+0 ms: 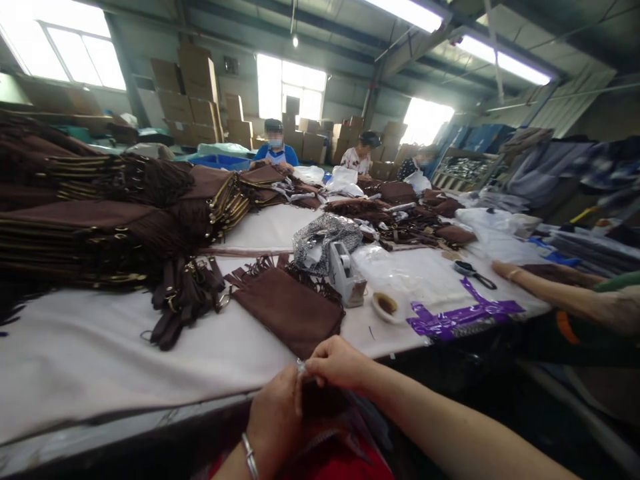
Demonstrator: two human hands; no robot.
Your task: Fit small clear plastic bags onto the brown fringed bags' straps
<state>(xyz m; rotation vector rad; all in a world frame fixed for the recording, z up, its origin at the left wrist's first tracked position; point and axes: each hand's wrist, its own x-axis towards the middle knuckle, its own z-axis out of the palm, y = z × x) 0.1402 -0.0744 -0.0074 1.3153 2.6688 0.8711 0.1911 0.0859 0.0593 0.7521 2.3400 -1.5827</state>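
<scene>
My left hand (277, 413), with a bracelet at the wrist, is closed at the table's front edge. Beside it, my right hand (336, 363) pinches with thumb and fingertips. Between the two hands shows a small shiny, silvery piece (301, 367), too small to name; both hands seem to grip it. Just beyond my fingers a brown fringed bag (287, 303) lies flat on the white table cover. To its left is a bundle of brown straps (185, 300) with metal clasps.
Tall stacks of brown bags (95, 233) stand at left. A tape dispenser (346, 273), a tape roll (385, 307), purple tape (460, 317) and scissors (474, 273) lie right of the bag. A co-worker's arm (550, 287) reaches in from the right. Several people sit across the table.
</scene>
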